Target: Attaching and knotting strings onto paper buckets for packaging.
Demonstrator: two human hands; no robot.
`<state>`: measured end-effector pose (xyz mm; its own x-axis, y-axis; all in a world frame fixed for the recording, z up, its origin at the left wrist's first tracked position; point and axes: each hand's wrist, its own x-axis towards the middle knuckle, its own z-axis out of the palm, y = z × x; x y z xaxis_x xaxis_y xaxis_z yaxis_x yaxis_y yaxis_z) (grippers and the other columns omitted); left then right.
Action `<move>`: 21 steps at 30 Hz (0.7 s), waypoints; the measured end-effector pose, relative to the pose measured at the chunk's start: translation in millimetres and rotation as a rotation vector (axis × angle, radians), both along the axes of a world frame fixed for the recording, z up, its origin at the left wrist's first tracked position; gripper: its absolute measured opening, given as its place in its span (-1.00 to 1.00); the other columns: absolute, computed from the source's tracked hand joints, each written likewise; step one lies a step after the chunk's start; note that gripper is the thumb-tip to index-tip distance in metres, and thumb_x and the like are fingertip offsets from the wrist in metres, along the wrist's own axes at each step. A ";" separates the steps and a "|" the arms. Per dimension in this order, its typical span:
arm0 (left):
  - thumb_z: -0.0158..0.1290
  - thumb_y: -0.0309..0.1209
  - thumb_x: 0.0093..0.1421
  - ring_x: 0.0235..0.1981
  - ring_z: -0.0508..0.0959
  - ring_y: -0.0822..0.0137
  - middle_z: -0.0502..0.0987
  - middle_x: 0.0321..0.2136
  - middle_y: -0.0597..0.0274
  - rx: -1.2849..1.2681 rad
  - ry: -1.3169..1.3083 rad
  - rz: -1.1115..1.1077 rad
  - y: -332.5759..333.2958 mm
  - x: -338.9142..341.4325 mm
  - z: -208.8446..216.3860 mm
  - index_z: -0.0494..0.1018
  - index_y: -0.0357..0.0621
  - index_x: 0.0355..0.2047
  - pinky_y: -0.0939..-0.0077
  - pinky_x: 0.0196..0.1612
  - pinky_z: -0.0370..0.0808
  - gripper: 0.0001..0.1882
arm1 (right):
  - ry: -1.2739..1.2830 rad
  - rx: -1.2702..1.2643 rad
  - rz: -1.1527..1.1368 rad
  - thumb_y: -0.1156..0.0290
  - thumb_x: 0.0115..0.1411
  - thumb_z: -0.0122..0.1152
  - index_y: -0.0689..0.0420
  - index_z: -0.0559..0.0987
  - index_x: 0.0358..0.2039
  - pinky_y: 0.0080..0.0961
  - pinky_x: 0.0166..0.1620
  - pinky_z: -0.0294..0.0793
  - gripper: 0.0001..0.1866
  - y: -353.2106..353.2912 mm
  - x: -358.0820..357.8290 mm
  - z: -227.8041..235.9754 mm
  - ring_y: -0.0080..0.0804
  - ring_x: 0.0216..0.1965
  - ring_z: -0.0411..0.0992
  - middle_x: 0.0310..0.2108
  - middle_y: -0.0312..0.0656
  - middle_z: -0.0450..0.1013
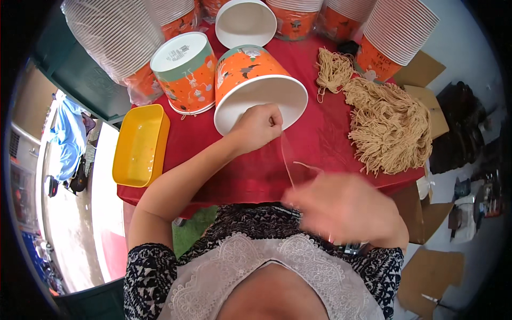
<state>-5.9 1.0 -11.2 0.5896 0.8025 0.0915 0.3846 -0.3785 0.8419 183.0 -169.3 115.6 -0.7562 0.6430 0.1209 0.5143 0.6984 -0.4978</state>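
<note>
An orange paper bucket (pixel 256 66) with a green band and Halloween-style figures lies tilted on the red cloth, its white mouth facing me. My left hand (pixel 258 126) is closed at the lower rim of that mouth, pinching a thin tan string (pixel 286 160). From there the string runs down to my right hand (pixel 344 208), which is smeared by motion and appears closed on it; a loose end sticks out above this hand. Beside the tilted bucket, a second orange bucket (pixel 189 85) stands upside down, with a bit of string at its rim.
A yellow plastic tray (pixel 140 144) sits at the table's left edge. Tan strings lie in a large heap (pixel 392 125) and a smaller bundle (pixel 334 72) on the right. Stacked buckets (pixel 114 42) line the back, near a bucket with its white mouth showing (pixel 245 24). Cardboard (pixel 432 274) lies lower right.
</note>
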 end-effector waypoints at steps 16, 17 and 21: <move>0.11 -0.48 0.07 -0.43 0.56 0.34 0.56 -0.48 0.17 -0.011 -0.114 -0.011 -9.5 -3.5 -7.5 0.45 -0.24 -0.38 0.45 -0.35 0.48 -0.88 | 0.025 0.243 -0.573 0.51 0.15 0.03 0.28 0.56 -0.26 -0.07 -0.33 0.49 -0.80 114.9 -11.1 -66.5 0.09 -0.42 0.52 -0.49 0.12 0.51; 0.11 -0.48 0.09 -0.43 0.56 0.35 0.56 -0.47 0.17 0.007 -0.116 0.018 -10.1 -4.2 -9.3 0.45 -0.23 -0.37 0.46 -0.34 0.48 -0.89 | -0.008 0.197 -0.582 0.52 0.15 -0.01 0.28 0.56 -0.25 -0.03 -0.30 0.49 -0.78 115.2 -14.3 -65.0 0.12 -0.38 0.52 -0.45 0.16 0.52; 0.10 -0.48 0.13 -0.41 0.57 0.36 0.57 -0.46 0.19 -0.041 -0.131 0.040 -10.2 -3.9 -12.7 0.45 -0.22 -0.36 0.46 -0.33 0.49 -0.90 | -0.173 0.116 -0.599 0.51 0.14 0.02 0.27 0.56 -0.21 -0.01 -0.29 0.49 -0.76 113.9 -14.6 -58.3 0.15 -0.36 0.51 -0.44 0.20 0.51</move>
<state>-9.8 -9.2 -23.9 0.5424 0.8296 0.1326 0.2845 -0.3298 0.9002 168.5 -55.4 57.3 -0.2842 0.9508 0.1231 0.8989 0.3089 -0.3107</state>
